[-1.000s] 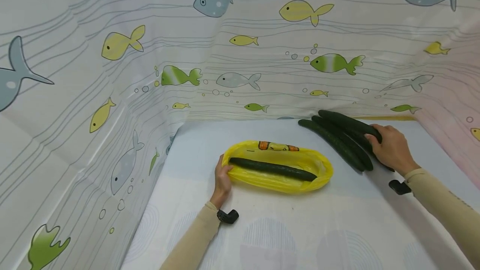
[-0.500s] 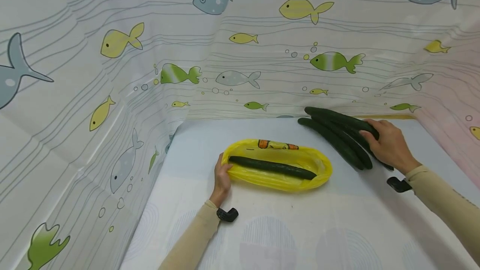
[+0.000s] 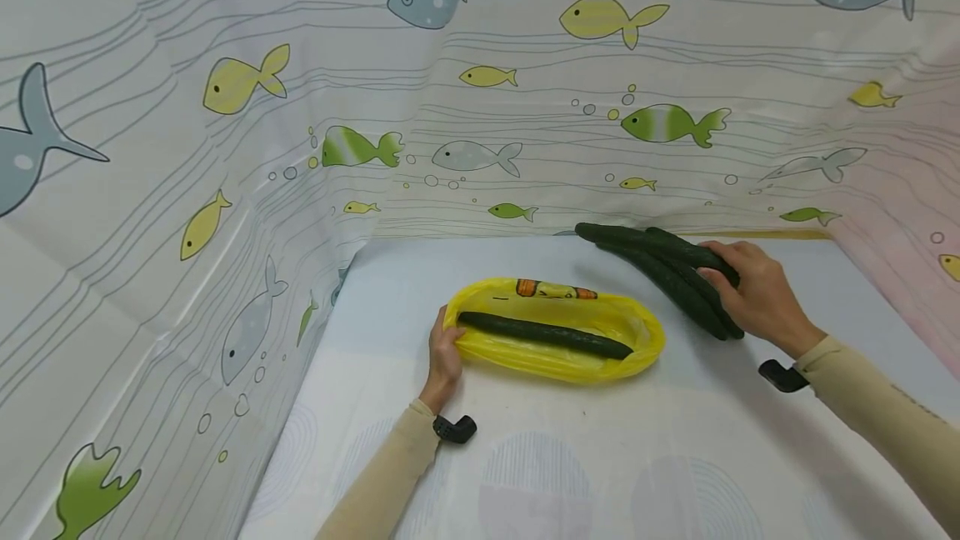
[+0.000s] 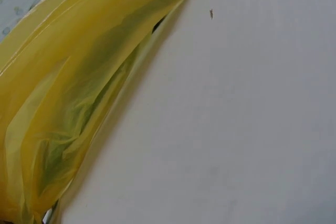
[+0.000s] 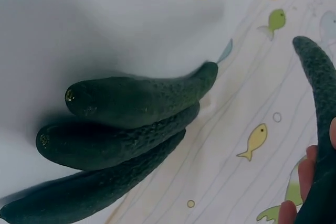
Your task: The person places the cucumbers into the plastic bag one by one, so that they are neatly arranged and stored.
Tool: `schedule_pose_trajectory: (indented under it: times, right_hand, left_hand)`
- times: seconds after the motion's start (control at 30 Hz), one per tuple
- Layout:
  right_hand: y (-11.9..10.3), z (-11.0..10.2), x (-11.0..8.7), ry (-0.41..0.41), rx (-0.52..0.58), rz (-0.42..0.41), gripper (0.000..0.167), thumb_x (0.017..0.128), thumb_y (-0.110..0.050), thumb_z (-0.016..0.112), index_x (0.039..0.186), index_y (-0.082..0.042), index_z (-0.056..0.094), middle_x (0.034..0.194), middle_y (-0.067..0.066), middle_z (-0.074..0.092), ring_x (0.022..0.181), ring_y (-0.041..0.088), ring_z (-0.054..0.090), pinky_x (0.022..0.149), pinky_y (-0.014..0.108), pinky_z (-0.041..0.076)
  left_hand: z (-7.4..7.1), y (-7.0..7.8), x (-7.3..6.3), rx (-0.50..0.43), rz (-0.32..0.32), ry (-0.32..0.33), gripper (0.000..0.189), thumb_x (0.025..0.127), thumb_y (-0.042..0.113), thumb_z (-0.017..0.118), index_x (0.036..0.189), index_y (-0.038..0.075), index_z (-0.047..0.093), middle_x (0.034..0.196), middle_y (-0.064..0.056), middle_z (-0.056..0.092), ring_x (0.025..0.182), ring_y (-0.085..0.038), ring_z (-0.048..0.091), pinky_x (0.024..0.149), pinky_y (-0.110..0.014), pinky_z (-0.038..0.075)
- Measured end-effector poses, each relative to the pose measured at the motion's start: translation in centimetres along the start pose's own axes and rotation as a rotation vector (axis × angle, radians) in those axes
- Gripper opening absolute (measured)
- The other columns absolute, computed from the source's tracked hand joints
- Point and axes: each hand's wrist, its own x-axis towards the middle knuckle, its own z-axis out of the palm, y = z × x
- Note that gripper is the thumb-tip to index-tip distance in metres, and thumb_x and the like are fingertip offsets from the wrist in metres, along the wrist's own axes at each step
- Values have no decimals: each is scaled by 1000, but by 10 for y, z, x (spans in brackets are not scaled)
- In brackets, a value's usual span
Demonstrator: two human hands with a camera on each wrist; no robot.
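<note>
- Bearings: clock directions as in the head view, 12 o'clock pointing away from the person.
- Governing relation: the yellow bag (image 3: 525, 363) lies between 8 and 9 o'clock from the right hand (image 3: 757, 294), its mouth open upward.
- Right hand: fingers curled about the near end of the held cucumber (image 3: 645, 242), whose free end points between 9 and 10 o'clock, past the bag's far side.
- Left hand (image 3: 446, 352): the nearer to the bag, gripping its 9 o'clock end; the left wrist view does not show the fingers.
- Axes: the bag's mouth and the bagged cucumber (image 3: 547, 335) run roughly 9 to 3 o'clock, nearly parallel to the held cucumber.
- Neighbours: three loose cucumbers (image 5: 142, 98), side by side, axes roughly 10 to 4 o'clock; the right wrist view shows the held cucumber apart from them.
- Edges: the fish-print curtain (image 3: 525, 48) rises at the table's 12 o'clock edge, near the held cucumber's free end.
- Room: inside the bag, along its 12 o'clock wall; outside, a strip of white table (image 3: 570, 473) separates bag and loose cucumbers.
</note>
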Motion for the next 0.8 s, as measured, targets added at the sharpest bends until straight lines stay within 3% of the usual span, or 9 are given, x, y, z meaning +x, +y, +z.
schedule_pose_trajectory:
  times: [0.17, 0.27, 0.4, 0.5, 0.7, 0.8]
  right_hand:
    - [-8, 3, -1, -12, 21, -29, 42, 95, -2, 75, 135, 6, 65, 116, 28, 67, 103, 47, 64, 84, 61, 52]
    - [-14, 5, -4, -32, 40, -42, 45, 93, -1, 76, 136, 3, 66, 114, 22, 69, 94, 37, 66, 84, 38, 54]
    - [-24, 8, -6, -60, 77, -62, 48, 91, 1, 78, 137, -2, 67, 112, 16, 71, 88, 27, 65, 85, 14, 44]
    - [-35, 9, -6, -75, 105, -81, 49, 91, 1, 78, 138, -3, 67, 113, 13, 72, 90, 23, 65, 86, 13, 43]
    - [-51, 11, -5, -93, 142, -140, 49, 88, 6, 78, 136, -2, 69, 111, 10, 71, 74, 5, 49, 70, 18, 39]
    - [-57, 14, -5, -107, 152, -169, 50, 86, 7, 79, 134, -2, 69, 113, 11, 72, 78, 4, 53, 74, 17, 42]
  left_hand:
    - [0, -2, -1, 12, -3, -1, 60, 92, 3, 37, 151, 0, 49, 149, -22, 55, 135, -38, 50, 123, -55, 30]
    - [0, -2, -2, 15, -5, -2, 60, 92, 3, 37, 151, -1, 49, 150, -22, 55, 136, -37, 50, 123, -55, 31]
    - [-1, -2, -3, 20, -8, -1, 61, 92, 3, 37, 151, 0, 50, 150, -20, 56, 137, -36, 50, 123, -55, 32]
    - [-1, -1, -1, 22, -4, -3, 61, 92, 3, 37, 152, 1, 49, 151, -19, 55, 138, -35, 50, 123, -53, 32]
    - [-1, 0, 2, 9, -2, -7, 60, 92, 2, 37, 152, -1, 48, 151, -21, 54, 138, -38, 49, 124, -55, 30]
    - [-1, 0, 2, 1, -2, -5, 60, 92, 2, 38, 151, -2, 49, 151, -23, 54, 137, -39, 49, 124, -56, 30]
